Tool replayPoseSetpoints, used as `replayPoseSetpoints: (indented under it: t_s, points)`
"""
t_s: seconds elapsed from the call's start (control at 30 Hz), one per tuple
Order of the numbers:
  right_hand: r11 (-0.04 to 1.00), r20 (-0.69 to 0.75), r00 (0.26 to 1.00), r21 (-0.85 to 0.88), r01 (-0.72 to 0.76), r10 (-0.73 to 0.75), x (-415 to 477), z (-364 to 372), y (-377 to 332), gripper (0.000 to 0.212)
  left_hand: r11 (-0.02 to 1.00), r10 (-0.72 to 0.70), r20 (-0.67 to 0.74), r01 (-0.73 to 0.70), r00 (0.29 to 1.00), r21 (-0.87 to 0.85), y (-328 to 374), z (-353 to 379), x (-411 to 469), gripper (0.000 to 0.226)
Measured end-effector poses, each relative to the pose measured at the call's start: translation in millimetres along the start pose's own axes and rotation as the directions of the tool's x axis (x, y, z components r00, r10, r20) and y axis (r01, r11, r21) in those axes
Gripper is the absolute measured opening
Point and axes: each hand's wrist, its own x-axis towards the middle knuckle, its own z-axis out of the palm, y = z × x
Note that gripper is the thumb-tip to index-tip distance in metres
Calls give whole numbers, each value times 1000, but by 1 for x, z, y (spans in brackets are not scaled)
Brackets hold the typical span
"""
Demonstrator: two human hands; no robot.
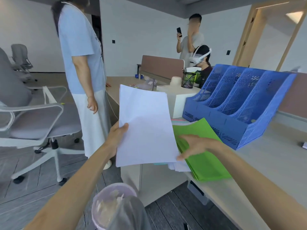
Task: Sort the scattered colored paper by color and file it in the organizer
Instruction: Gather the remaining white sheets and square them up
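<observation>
Left of the blue organizer [249,130], the left hand [118,136] holds up a stack of white paper [146,127]. Its thumb lies on top of the sheets and its other fingers are hidden under them, so it pinches the stack by one edge. The stack is up in the air, not in any slot.

Closer to the organizer, the right hand [197,145] is spread out with straight fingers over the green paper [207,161]. It grips nothing, and its thumb is just beside the low corner of the white stack. The hand is blurry, so I cannot tell how hard it presses.

The green pile lies on the desk [274,163], right in front of the organizer. A few pale sheets [179,167] peek out from under it, on the side away from the organizer. I can see no paper standing in the four slots.

I think the step now is to file the white stack. To do it well, bring the right hand to the free side and tap the edges even. Then slide the stack down into one slot — sheets straight, so no corner bends. The green pile hangs a bit over the desk edge, so do not bump it.
</observation>
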Motion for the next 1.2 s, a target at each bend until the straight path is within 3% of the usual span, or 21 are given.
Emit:
replayPoseSetpoints:
  t_s: [0.07, 0.17, 0.37, 0.53, 0.6, 0.67, 0.73, 0.87, 0.97, 1.2]
  points:
    - [975, 135, 987, -213, -55, 85, -7, 1, -3, 130, 1000, 8, -15, -8, 1000, -2, 3, -4, 1, 22]
    - [930, 198, 963, -354, -102, 181, -15, 7, -10, 139, 1000, 10, -32, -10, 999, -10, 7, -6, 3, 24]
    - [913, 252, 946, -397, -92, 204, -14, 3, -18, 137, 1000, -5, -9, 5, 1000, -3, 9, -2, 6, 27]
    - [940, 232, 954, -323, -109, 191, -20, -1, -25, 107, 1000, 4, 16, -4, 1000, -4, 10, 4, 5, 25]
    - [941, 197, 956, -303, -150, 216, -21, -6, -26, 82, 1000, 5, 12, -5, 1000, -9, 10, 5, 5, 26]
    - [943, 75, 969, -258, -210, 237, -22, -11, -24, 36, 1000, -1, 5, 1, 1000, -14, 11, 6, 5, 26]
    - [945, -82, 962, -186, -271, 259, -20, -11, -21, 19, 1000, -17, -7, 17, 1000, -9, 11, 9, 4, 23]
    - [936, -234, 918, -71, -344, 320, -13, -9, -14, 34, 999, -39, -3, 39, 999, 28, 9, 18, 2, 23]
    - [930, -322, 878, 22, -367, 354, -19, -27, -7, 21, 997, -55, 3, 54, 998, 46, 9, 24, 2, 22]
    - [905, -352, 834, 173, -388, 424, -44, -72, 22, 38, 988, -82, 11, 80, 997, 132, 5, 71, 8, 22]
